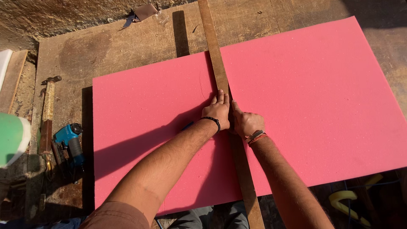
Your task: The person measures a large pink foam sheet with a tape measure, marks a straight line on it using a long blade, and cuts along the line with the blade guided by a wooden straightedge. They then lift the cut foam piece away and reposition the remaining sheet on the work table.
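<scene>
A worn, scuffed wooden table (127,46) in hard sunlight bears a large pink foam sheet (318,106), soft and finely pitted. A long, flat wooden strip (214,51) lies across the sheet. The left hand (218,111) presses flat on it, fingers extended; the right hand (246,123) rests alongside, its fingers' state unclear. A hammer (47,106) lies at left.

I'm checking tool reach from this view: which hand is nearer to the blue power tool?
Left. The left hand presses the wooden strip on the pink foam sheet, on the blue power tool's side; the right hand sits farther away, beyond the strip.
</scene>
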`<state>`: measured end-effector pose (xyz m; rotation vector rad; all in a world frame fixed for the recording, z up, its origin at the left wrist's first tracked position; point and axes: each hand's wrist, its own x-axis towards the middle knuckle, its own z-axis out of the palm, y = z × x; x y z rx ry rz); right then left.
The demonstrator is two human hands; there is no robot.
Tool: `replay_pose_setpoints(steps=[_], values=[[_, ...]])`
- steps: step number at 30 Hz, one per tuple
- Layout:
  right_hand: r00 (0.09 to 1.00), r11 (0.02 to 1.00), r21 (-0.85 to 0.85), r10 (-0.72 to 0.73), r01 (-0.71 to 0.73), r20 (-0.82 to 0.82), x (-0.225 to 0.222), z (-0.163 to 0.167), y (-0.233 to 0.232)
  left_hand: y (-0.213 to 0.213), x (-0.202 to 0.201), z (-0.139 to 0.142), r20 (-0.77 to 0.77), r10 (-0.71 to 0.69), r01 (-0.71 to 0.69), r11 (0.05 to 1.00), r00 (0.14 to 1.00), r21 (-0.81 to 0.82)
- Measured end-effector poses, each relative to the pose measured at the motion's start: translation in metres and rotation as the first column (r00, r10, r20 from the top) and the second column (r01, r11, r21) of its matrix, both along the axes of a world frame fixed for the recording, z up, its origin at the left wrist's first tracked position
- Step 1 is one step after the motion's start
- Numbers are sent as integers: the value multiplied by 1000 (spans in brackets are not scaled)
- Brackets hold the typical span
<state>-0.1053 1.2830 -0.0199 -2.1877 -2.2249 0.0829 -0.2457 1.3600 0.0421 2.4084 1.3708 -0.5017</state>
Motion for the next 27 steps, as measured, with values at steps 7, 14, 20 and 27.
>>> replay_pose_setpoints(steps=[7,14,20,27], values=[[978,985,147,-61,92,-199,-26,20,-187,-1,1,11,-94,24,-32,996,995,-87],[977,982,154,-82,113,-195,-26,10,-157,-71,5,18,-271,-130,137,991,954,8],[975,991,68,-96,111,-201,-36,20,-207,-84,10,33,-357,-70,60,997,931,-40],[947,985,152,-29,82,-320,-34,36,-378,-82,13,28,-334,-29,16,999,942,-42]])
